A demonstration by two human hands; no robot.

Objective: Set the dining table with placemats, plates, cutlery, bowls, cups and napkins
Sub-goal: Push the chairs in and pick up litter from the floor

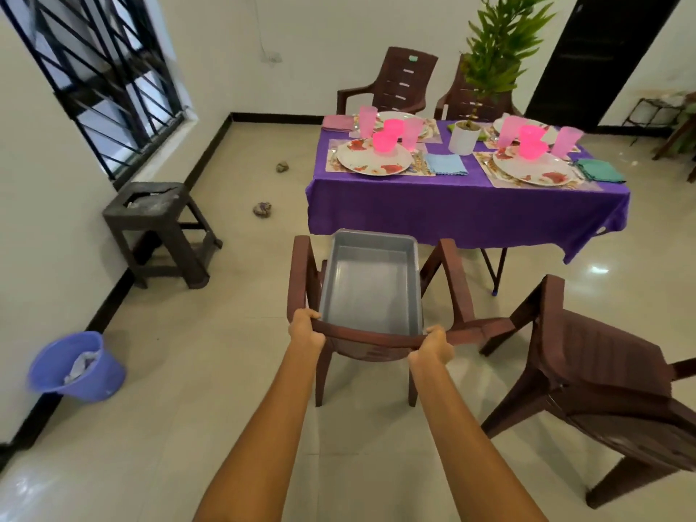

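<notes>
Bright, even daylight from window [109,81] at left. Glare patches on glossy floor [211,389]. Wide-angle bending at edges, slight softness throughout.

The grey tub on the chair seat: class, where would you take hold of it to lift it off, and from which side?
Take the grey tub by the rims of its two long sides, coming from above. It sits open side up between the chair's armrests, which block a low sideways grip. The left hand and right hand grip the chair's backrest.

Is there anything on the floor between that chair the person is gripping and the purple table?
Nothing visible. Both hands, left and right, grip the brown plastic chair's backrest, with bare tile ahead to the purple-clothed table. The empty grey tray rides on its seat.
</notes>
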